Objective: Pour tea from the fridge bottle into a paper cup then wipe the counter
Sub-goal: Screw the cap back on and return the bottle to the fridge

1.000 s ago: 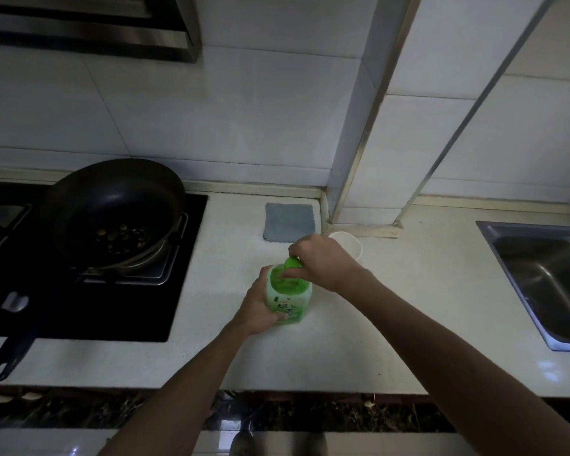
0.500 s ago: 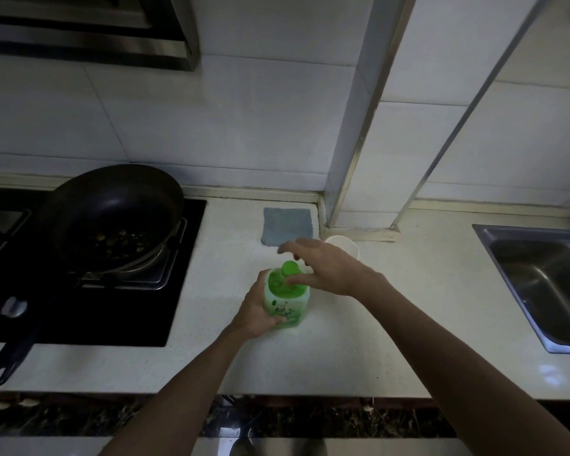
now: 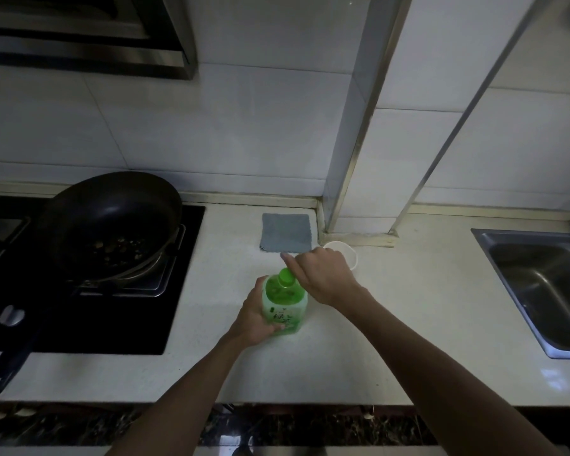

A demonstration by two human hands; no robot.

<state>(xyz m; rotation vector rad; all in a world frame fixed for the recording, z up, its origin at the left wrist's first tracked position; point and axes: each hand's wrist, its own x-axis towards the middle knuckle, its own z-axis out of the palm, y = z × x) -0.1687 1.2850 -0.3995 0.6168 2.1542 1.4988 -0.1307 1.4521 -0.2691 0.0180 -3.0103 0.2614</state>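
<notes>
Step in hand: opening the bottle; by my judgement nothing has been poured yet.
Bottle: the green tea bottle stands upright on the table, near the middle, right of the stove.
Left hand: my left hand grips the bottle body from its near-left side, fingers curled round it, steadying it against the table.
Right hand: my right hand sits over the top from the right, thumb and fingers pinching the green cap, index finger stretched out past it.
Cap: on the neck; whether it is loose I cannot tell.
Paper cup: the white paper cup stands just beyond my right hand, partly hidden by it, near the wall corner.
Cloth: a grey cloth lies flat at the far edge, left of the cup, untouched.
Other items: a dark wok on the stove to the left; a steel sink to the right.
Next move calls for: finishing the twist, lifting the cap away and parking it, then tilting the bottle over the cup.
Risk noted: the light cup may tip if the neck knocks it.
</notes>
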